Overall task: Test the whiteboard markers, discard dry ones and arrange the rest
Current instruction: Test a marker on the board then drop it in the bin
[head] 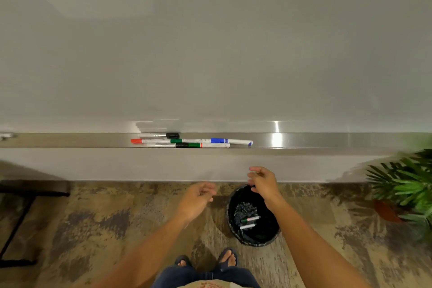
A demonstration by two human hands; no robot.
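**Light, slick markers wait on the tray ledge**

Both hands are empty: left hand (pixel 197 196) loosely curled, right hand (pixel 263 181) with fingers (pixel 253 174) slack above the bin (pixel 236 234), which holds 2 discarded markers (pixel 249 222). The markers (pixel 187 141) lie mid-ledge on the whiteboard tray (pixel 304 140). They look light, stiff and smooth; pinch mid-barrel, not the cap.

Shiny brushed-metal tray (pixel 304 140); glossy whiteboard (pixel 210 42); plastic markers (pixel 187 141).

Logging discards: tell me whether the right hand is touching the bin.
Cannot tell. In the head view the right hand overlaps the far rim of the bin, so neither contact nor a gap shows plainly.
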